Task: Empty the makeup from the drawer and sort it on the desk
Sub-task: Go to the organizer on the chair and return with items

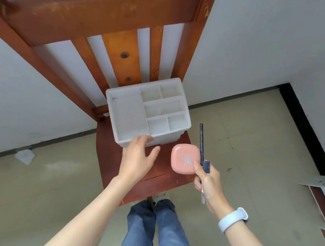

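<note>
Head view looks down on a white organizer with several open-topped compartments, which stands on the seat of a red-brown wooden chair, close against the slatted chair back. Every compartment that shows looks bare inside.

At the organizer's near front corner, the left hand reaches in with fingers straight and relaxed; its fingertips touch the front rim and it grasps nothing, the thumb spread out to the side.

Just right of the organizer's front edge, above the chair seat's right side, the right hand holds two makeup things together. A pink compact with rounded corners is pinched under the thumb, its flat face turned up. A slim dark pencil is clamped in the curled fingers and sticks up past the organizer's right side; a grey cap or second tube sits at the grip, and I cannot tell which. A pale blue wristband circles the right wrist.

Below the chair seat, legs in blue jeans stand on a pale floor.
</note>
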A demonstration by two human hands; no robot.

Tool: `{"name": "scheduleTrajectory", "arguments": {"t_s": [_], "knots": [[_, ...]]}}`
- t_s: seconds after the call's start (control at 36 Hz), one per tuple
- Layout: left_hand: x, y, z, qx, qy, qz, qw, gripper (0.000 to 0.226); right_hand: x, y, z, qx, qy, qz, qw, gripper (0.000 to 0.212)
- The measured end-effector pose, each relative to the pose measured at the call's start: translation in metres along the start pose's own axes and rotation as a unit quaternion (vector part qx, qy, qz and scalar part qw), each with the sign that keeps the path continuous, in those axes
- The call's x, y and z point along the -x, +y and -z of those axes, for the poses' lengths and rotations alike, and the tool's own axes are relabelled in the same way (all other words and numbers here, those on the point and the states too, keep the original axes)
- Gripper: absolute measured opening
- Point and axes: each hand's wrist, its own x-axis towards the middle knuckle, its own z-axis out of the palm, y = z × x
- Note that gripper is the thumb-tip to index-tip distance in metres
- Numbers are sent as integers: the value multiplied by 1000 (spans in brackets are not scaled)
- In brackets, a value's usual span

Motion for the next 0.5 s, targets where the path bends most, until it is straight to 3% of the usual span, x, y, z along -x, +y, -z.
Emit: {"name": "scheduleTrajectory", "arguments": {"t_s": [0.06, 0.11, 0.28, 0.39, 0.5], "knots": [[17, 20, 10, 176, -103, 78, 976, 37, 15, -11, -7, -5, -12, 9, 1000, 18], [35, 38, 17, 218, -151, 52, 963, 35, 32, -23, -14, -19, -25, 21, 999, 19], [74, 83, 34, 265, -71, 1, 962, 15, 83, -48, -2, -79, -3, 57, 995, 26], [96, 121, 37, 231, -52, -36, 971, 9, 113, -48, 42, -42, 81, 88, 992, 13], [129, 166, 18, 200, -62, -86, 974, 9, 150, -28, 108, -65, 156, 109, 980, 14]]}}
